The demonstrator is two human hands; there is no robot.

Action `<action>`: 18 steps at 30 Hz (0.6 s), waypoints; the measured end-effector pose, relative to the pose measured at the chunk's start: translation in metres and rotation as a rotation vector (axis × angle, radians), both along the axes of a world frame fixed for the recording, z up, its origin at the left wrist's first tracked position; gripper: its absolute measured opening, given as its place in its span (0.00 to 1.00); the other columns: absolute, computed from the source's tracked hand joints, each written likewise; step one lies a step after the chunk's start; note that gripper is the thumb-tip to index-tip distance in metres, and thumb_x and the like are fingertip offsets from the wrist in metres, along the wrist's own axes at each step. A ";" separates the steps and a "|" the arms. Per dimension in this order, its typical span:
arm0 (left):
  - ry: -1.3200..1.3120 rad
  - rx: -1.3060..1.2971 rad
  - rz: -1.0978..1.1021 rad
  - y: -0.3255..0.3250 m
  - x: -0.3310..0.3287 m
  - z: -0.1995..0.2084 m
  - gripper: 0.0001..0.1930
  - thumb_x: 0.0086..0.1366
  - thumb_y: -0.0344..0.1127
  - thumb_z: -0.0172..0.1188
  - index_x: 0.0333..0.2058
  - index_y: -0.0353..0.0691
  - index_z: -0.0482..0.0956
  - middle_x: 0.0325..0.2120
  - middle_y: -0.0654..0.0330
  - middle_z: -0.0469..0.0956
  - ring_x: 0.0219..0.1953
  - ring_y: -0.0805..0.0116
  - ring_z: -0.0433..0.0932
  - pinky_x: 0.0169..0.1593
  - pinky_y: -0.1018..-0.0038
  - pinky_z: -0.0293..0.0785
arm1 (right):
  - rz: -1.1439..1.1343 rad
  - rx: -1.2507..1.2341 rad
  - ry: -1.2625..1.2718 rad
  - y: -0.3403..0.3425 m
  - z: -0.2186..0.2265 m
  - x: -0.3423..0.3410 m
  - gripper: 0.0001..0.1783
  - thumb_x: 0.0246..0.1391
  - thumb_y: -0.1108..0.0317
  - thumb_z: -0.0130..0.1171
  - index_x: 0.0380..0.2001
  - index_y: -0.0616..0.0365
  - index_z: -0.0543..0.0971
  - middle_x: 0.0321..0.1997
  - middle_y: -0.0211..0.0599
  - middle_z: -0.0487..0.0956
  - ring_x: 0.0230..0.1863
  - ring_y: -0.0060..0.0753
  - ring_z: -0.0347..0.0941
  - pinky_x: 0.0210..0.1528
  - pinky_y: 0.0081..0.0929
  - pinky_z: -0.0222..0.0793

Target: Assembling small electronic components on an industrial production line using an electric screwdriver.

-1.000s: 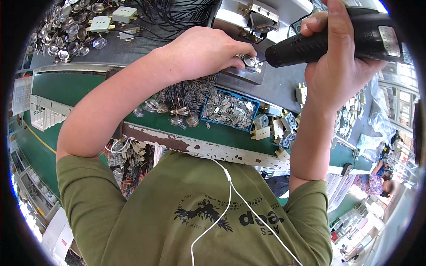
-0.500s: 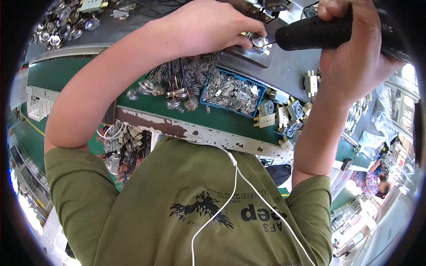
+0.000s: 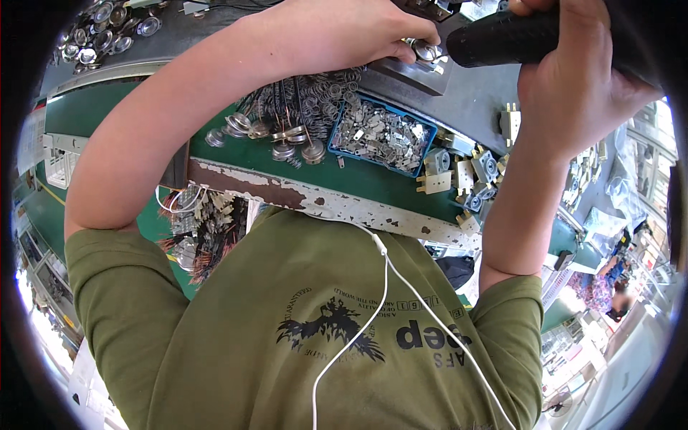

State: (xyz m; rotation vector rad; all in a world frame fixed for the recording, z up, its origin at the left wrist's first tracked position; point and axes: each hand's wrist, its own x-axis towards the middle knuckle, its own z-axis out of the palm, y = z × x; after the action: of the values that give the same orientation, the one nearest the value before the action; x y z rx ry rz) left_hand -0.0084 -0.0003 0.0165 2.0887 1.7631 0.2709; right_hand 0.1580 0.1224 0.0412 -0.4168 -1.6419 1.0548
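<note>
My left hand (image 3: pixel 365 32) reaches in from the left, thumb and index finger closed on a small round metal part with gold-coloured tabs (image 3: pixel 425 50). That part sits on a grey metal block (image 3: pixel 423 77). My right hand (image 3: pixel 573 100) is wrapped round a thick black electric screwdriver (image 3: pixel 502 43), held nearly level with its nose pointing left at the part. The bit between nose and part cannot be made out. Below my hands stands a blue tray (image 3: pixel 419 170) of small flat metal pieces, with a heap of springs (image 3: pixel 330 100) to its left.
White-and-grey switch-like parts (image 3: pixel 435 182) lie right of the tray. Round metal caps (image 3: pixel 283 150) lie near the springs, and more metal pieces (image 3: pixel 104 36) at far left. The bench's chipped front edge (image 3: pixel 344 215) runs before my body. A person (image 3: pixel 598 287) is at far right.
The view has shifted slightly, so the bench things appear a little higher and further right. Both hands keep their grip, and the screwdriver's nose stays beside the metal part.
</note>
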 end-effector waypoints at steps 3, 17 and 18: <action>0.003 0.076 -0.029 0.003 0.000 -0.006 0.16 0.74 0.42 0.53 0.56 0.47 0.76 0.37 0.49 0.84 0.42 0.49 0.85 0.42 0.56 0.80 | -0.033 -0.007 0.004 0.021 -0.003 0.006 0.11 0.63 0.72 0.64 0.44 0.68 0.76 0.28 0.39 0.79 0.22 0.27 0.75 0.25 0.23 0.72; 0.273 0.292 -0.311 -0.057 0.050 -0.024 0.03 0.53 0.35 0.64 0.28 0.47 0.84 0.30 0.67 0.80 0.38 0.67 0.81 0.45 0.72 0.73 | -0.048 -0.004 0.149 0.026 0.027 0.044 0.13 0.64 0.73 0.63 0.47 0.67 0.75 0.32 0.41 0.80 0.22 0.27 0.75 0.25 0.24 0.73; 0.286 0.320 -0.307 -0.059 0.051 -0.024 0.03 0.53 0.35 0.64 0.28 0.47 0.83 0.28 0.68 0.79 0.37 0.68 0.80 0.45 0.72 0.73 | -0.044 0.006 0.171 0.025 0.034 0.049 0.13 0.64 0.73 0.63 0.47 0.67 0.74 0.32 0.41 0.80 0.22 0.27 0.75 0.25 0.24 0.73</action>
State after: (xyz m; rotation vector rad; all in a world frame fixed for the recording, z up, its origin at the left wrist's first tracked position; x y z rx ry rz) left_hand 0.0431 -0.0595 -0.0076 2.7065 1.5950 0.1815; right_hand 0.2074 0.1475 0.0750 -0.3471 -1.4776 1.0238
